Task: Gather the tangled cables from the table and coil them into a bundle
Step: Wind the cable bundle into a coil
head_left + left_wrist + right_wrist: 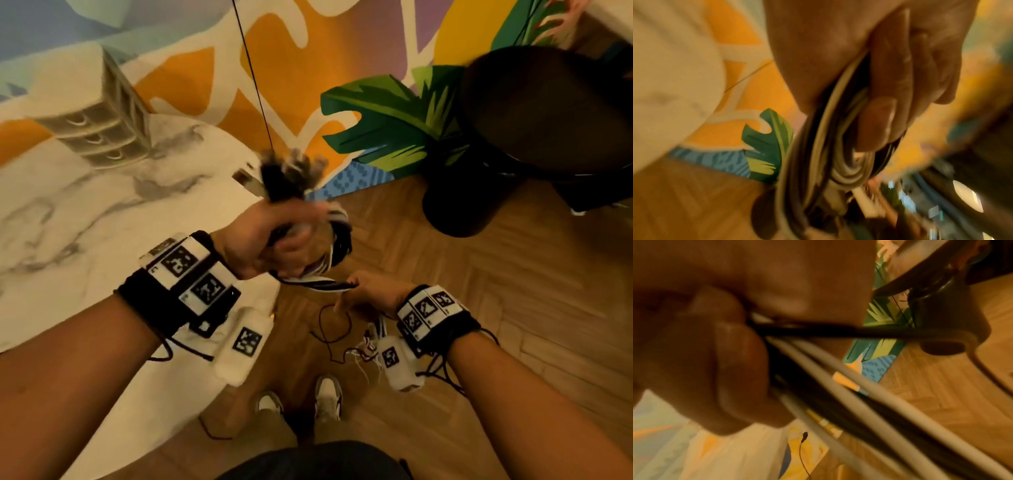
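Right hand [368, 291] is held low over the wooden floor [496, 291], fingers pinched on a loop of the cables [329, 284]. Left hand [274, 240], raised above it beside the marble table [85, 205], is fisted round the black-and-white bundle, blurred. Left wrist view shows fingers [890, 97] wrapping stacked coils; right wrist view shows separate white strands [859, 386]. Beyond: a dark stool [548, 113] and painted wall [291, 51].

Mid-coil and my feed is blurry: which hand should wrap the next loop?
Right hand: it pinches the loose strands running off the cable bundle, while the left hand grips the bundle itself as anchor.
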The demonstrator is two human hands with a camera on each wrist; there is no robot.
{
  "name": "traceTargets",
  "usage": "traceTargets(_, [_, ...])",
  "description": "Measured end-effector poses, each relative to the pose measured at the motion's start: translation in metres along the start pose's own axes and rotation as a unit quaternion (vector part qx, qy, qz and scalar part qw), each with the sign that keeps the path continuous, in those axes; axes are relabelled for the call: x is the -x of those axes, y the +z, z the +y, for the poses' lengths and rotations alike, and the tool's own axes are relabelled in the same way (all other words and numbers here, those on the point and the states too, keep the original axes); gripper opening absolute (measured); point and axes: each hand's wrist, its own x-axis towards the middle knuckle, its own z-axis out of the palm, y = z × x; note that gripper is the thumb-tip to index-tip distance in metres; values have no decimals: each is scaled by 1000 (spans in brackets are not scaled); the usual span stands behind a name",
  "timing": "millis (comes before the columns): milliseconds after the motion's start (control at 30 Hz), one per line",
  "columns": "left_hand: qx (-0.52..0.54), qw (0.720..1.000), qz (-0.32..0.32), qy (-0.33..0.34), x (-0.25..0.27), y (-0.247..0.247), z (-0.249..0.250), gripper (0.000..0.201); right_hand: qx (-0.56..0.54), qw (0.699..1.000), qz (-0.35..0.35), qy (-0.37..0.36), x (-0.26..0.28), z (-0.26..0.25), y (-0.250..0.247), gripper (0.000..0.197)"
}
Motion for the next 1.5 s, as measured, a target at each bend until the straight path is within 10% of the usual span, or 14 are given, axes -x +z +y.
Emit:
traceTargets(267, [-473, 870, -68, -124, 19, 28, -13, 12, 144, 988, -24, 44, 6, -14, -11, 33])
traceTargets(433, [-701, 706, -87, 38, 33, 10, -34, 22, 168, 984, 0, 62, 17, -31, -15, 19])
traceTargets(567, [-766, 641, -23, 47, 34, 0, -41, 28, -21, 999, 16, 32, 22, -40, -11, 33])
traceTargets(900, [-722, 676, 145, 22, 32, -3, -37, 18, -254, 959, 47, -114, 31, -72, 25, 45])
traceTargets(1200, [-720, 658, 222, 9, 26, -9, -53, 15, -135, 977, 112, -121, 38, -82, 32, 42])
traceTargets(1500, [-477, 831, 282, 59, 21, -11, -68, 39, -70, 969, 169, -167, 41, -72, 54, 41])
